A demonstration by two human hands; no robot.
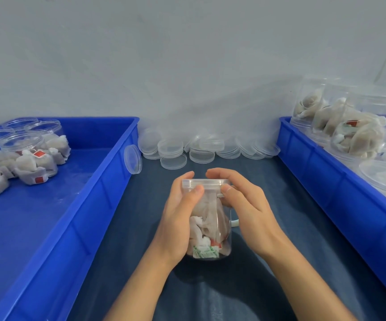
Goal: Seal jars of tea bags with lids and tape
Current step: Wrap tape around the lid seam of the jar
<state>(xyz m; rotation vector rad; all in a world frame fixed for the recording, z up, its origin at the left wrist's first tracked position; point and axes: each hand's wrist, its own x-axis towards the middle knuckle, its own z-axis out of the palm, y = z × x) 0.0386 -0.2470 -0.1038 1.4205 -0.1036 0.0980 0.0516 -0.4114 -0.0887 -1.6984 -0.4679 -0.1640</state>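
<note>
Hands meet at a clear jar (210,218) of tea bags standing on the dark table (141,228) near the middle of its front part. Left hand (180,212) wraps the jar's side, fingers curled behind it and thumb pressed just under the lid (205,182). Right hand (243,205) curls over the lid's rim from the other side, thumb tip on the rim; a bit of white strip shows beside this hand, too hidden to name. Loose clear lids (201,147) lie heaped along the table's far edge, by the wall. Left blue tray (90,205) at the table's left edge holds open jars (22,144) stuffed with tea bags. Right blue tray (326,181) at the right edge carries more filled jars (349,126), some lying on their sides.
</note>
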